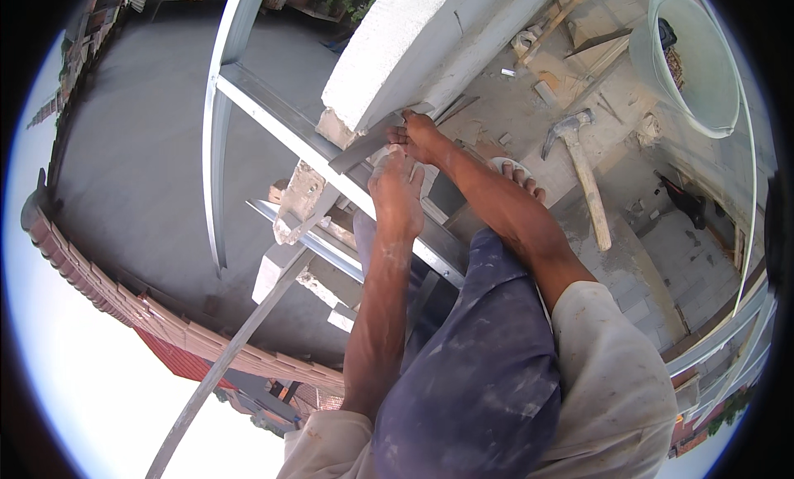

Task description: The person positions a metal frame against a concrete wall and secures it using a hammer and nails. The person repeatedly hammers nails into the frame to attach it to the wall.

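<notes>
A flat grey strip (361,152) lies slantwise across a silver metal channel (306,148), by the lower end of a white plastered block wall (389,57). My right hand (420,138) is closed round the strip near its far end. Beside it, my left hand (395,194) reaches up from below, its fingers bent at the strip and its thumb standing off to the right. The two hands' fingertips nearly meet. What lies under my left fingers is partly hidden. Below the wall's end, a broken mortar-crusted block (302,200) sits against the channel.
A hammer (583,169) with a wooden handle lies on the dusty ledge to the right. Beyond it stands a pale bucket (695,66) with dark things inside. Upright silver channel (217,140) rises at left, above a grey surface (141,148). My foot (519,177) shows beside my right forearm.
</notes>
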The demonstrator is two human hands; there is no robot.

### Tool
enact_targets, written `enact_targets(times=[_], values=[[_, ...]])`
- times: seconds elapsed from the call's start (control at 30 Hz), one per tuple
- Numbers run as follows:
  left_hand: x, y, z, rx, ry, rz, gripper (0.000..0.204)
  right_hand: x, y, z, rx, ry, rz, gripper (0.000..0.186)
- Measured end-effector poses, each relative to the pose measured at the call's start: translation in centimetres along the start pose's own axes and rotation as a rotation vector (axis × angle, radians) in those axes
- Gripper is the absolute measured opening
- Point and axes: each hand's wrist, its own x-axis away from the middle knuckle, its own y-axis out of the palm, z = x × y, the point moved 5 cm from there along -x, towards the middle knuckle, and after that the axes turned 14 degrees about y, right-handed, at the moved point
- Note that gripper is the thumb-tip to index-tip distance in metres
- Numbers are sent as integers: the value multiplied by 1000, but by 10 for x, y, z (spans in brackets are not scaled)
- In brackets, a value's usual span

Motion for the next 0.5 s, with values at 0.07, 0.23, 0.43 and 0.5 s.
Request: enact_targets(times=[0.07,0.23,0.43,0.5], values=[[-16,4,-16,83,-119,248,53,2,3,1,9,28,1,35],[-75,8,-48,157,126,268,51,12,5,-7,42,-14,-88,44],[-91,2,-57,133,305,501,51,18,9,-3,84,-25,-59,56],[-83,8,-53,170,262,568,49,19,7,-6,81,-42,-20,55]])
